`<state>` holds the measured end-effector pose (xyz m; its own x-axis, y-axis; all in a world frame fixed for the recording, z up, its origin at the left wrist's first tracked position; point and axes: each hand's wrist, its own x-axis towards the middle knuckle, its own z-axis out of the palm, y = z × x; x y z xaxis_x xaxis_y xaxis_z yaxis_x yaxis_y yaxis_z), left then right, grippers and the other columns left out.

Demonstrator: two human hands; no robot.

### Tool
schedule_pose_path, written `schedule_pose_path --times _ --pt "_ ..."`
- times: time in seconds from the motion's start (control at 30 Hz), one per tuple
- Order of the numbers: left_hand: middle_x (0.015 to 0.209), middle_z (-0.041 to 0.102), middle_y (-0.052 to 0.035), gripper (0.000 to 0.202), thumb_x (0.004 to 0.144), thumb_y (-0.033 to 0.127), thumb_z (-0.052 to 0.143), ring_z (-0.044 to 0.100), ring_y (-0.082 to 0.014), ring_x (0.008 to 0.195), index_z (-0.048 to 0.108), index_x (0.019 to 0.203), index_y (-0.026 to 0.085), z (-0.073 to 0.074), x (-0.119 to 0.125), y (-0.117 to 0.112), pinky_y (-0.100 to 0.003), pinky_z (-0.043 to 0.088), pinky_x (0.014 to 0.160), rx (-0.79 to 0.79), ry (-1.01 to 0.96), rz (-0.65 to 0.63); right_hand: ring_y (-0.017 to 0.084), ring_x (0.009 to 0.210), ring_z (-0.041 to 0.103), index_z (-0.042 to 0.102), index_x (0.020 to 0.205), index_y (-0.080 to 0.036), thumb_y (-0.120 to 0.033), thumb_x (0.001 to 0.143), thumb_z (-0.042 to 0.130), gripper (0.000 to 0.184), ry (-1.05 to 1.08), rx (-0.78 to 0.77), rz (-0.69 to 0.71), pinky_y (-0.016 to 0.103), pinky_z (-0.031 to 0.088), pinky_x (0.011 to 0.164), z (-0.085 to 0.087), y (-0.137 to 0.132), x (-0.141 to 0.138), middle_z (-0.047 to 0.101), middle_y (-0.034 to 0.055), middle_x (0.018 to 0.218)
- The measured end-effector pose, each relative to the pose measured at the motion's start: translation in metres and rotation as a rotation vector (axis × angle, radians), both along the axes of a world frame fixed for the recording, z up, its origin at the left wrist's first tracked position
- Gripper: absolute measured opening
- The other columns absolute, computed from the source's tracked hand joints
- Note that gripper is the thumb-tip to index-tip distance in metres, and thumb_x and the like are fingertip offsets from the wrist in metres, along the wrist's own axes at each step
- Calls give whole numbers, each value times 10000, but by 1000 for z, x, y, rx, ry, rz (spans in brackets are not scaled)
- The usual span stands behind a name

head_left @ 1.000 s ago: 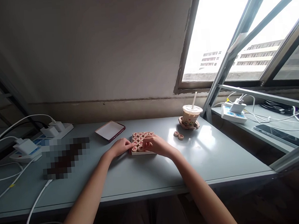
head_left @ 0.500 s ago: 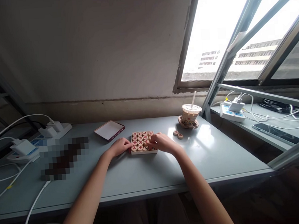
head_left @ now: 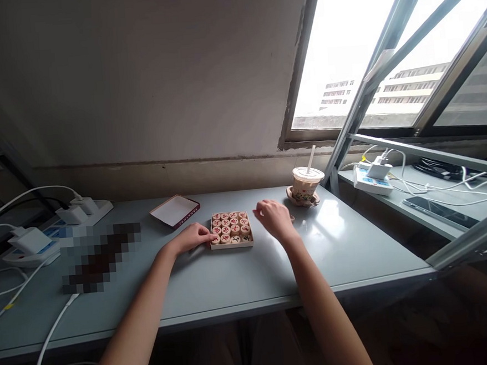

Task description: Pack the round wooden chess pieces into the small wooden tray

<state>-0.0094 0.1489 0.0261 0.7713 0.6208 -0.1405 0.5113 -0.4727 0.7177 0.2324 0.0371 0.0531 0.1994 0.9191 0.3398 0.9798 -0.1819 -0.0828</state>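
A shallow box (head_left: 232, 246) of round Chinese chess pieces (head_left: 225, 230) sits on the desk in front of me, its pieces in rows with mostly red characters face up. My left hand (head_left: 194, 237) grips the box's left edge, thumb by the front-left piece. Just off the box's right side, my right hand (head_left: 273, 218) is raised with its fingers curled together. Whatever may be in those fingers is hidden. Behind that hand, part of a loose chess piece (head_left: 292, 218) shows on the desk. An upturned box lid (head_left: 175, 210) lies back left of the box.
A lidded drink cup (head_left: 308, 184) with a straw stands in a cardboard holder (head_left: 312, 201) at the back right. Power strips (head_left: 93, 215) with chargers and cables lie at the left. A blurred-out object (head_left: 102, 259) lies nearer. Beyond a metal post, a phone (head_left: 441, 212) rests on another surface.
My right hand has lifted off the box's pieces and moved right, now covering most of the loose pieces. My left hand stays at the box's left edge. The view has shifted slightly.
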Motion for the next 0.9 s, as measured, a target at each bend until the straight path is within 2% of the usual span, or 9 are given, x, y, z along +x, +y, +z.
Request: schedule_pose_path --times 0.07,0.13,0.23,0.4,0.47,0.6,0.67,0.73,0.9 --pt "497 334 37 541 706 654 551 260 -94 512 628 572 136 -1 0 1 -262 176 499 9 -2 0 244 968 513 618 1016 -135 -246 882 478 223 -76 -37 -224 305 344 730 -4 -2 11 605 145 1039" --pt "494 321 40 540 699 659 554 257 -95 511 634 579 139 -2 0 1 -263 178 500 10 3 5 284 1039 499 610 1060 -109 -137 855 465 252 -76 -182 -342 346 356 779 -8 -3 22 582 180 1093" --pt "497 331 38 527 701 651 558 272 -98 514 633 583 142 -4 -1 3 -261 188 504 17 8 2 268 1010 537 642 1009 -96 -19 820 403 314 -35 -310 -348 333 360 773 -13 -4 32 587 189 1076" --pt "505 307 38 532 699 655 555 258 -98 516 606 555 146 -6 -1 4 -263 179 502 30 -6 -4 257 975 567 675 934 -109 -59 839 418 279 -21 -258 -277 348 351 801 -11 -3 35 619 170 1022" --pt "501 302 38 535 697 657 555 260 -97 514 603 547 145 -5 -1 4 -265 172 501 34 -13 -1 219 931 583 688 907 -156 -126 853 464 232 36 -240 -167 320 368 793 -7 -2 33 646 119 983" --pt "486 324 36 568 710 683 521 258 -95 495 632 576 143 -2 0 2 -272 157 493 31 23 10 151 825 597 681 948 -203 -292 827 578 182 432 -184 376 240 425 718 3 -3 17 667 44 940" --pt "498 380 26 580 712 694 509 278 -96 495 642 587 143 -1 1 0 -272 162 494 52 30 9 147 824 589 680 958 -211 -327 803 607 207 554 -153 582 234 434 714 7 -4 5 667 31 928" --pt "509 421 17 588 700 705 512 300 -97 498 630 568 145 1 2 -3 -270 171 498 89 39 10 134 775 577 685 947 -214 -309 787 623 196 568 -174 666 231 432 688 8 -4 -7 664 21 889" --pt "484 396 17 605 656 742 523 286 -101 486 559 501 158 4 6 -9 -278 147 498 198 106 74 115 690 548 685 946 -201 -206 736 665 211 501 -228 682 223 417 627 7 -4 -20 639 13 816"
